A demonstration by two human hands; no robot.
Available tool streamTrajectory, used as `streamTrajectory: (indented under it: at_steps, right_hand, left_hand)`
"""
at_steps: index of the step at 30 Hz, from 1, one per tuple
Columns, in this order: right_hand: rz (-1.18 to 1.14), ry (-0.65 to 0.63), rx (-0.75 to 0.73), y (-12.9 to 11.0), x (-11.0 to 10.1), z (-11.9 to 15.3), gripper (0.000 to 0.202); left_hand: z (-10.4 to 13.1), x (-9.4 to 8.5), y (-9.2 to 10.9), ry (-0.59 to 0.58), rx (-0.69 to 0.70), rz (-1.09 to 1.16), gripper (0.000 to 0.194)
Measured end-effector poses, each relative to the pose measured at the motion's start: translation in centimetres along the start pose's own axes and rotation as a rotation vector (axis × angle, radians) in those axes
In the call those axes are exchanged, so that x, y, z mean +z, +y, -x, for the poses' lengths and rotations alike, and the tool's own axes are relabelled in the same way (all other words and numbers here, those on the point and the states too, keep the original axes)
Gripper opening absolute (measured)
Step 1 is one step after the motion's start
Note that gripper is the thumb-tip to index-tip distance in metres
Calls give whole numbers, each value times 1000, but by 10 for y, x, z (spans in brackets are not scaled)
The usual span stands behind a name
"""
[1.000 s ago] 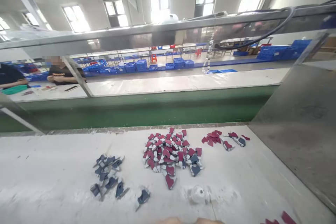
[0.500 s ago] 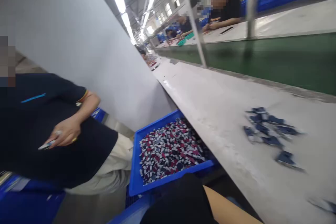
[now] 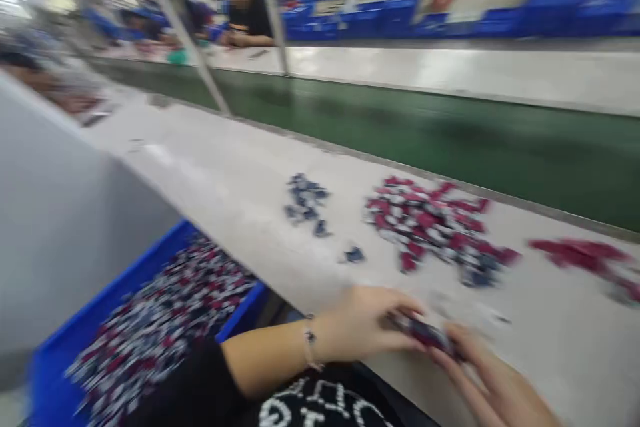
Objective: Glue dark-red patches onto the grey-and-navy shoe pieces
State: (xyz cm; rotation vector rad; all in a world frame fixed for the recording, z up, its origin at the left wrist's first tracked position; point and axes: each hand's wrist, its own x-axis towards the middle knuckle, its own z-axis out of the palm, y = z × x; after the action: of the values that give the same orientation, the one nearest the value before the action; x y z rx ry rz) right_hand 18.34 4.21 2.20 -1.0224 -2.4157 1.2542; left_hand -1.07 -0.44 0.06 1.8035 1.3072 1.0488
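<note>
Low over the near edge of the white bench, my left hand (image 3: pixel 357 323), with a bracelet at its wrist, is closed on one end of a small dark-and-maroon part (image 3: pixel 429 333). The fingers of my right hand (image 3: pixel 483 363) pinch its other end. Motion blur hides the part's exact kind. Beyond my hands lies a pile of maroon, white and dark pieces (image 3: pixel 425 217). A smaller group of navy pieces (image 3: pixel 305 197) is to its left, with a single navy piece (image 3: pixel 355 254) nearer me.
A blue bin (image 3: pixel 47 363) full of similar small pieces stands below the bench (image 3: pixel 240 193) at left. Flat maroon pieces (image 3: pixel 583 253) lie at right. A green channel (image 3: pixel 400 130) and a slanted post (image 3: pixel 185 33) border the far side. A person (image 3: pixel 253 17) works across.
My view has swung right, from the bin and a standing person to the bench. Both my hands have come into view, holding the small part; the standing person is out of view.
</note>
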Motion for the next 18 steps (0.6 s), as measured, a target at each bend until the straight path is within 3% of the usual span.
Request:
streamTrajectory:
  at_steps: [3, 7, 13, 18]
  right_hand:
    - [100, 21, 56, -17, -18, 25, 25]
    - [90, 5, 67, -33, -22, 22, 18]
    - [47, -48, -13, -32, -29, 26, 16]
    - [79, -14, -2, -27, -24, 28, 15]
  left_hand:
    - [-3, -7, 1, -88, -34, 53, 20]
    - [-2, -16, 9, -146, -5, 56, 11]
    - [0, -5, 13, -95, -48, 232, 7]
    - [-5, -7, 13, -206, -160, 223, 10]
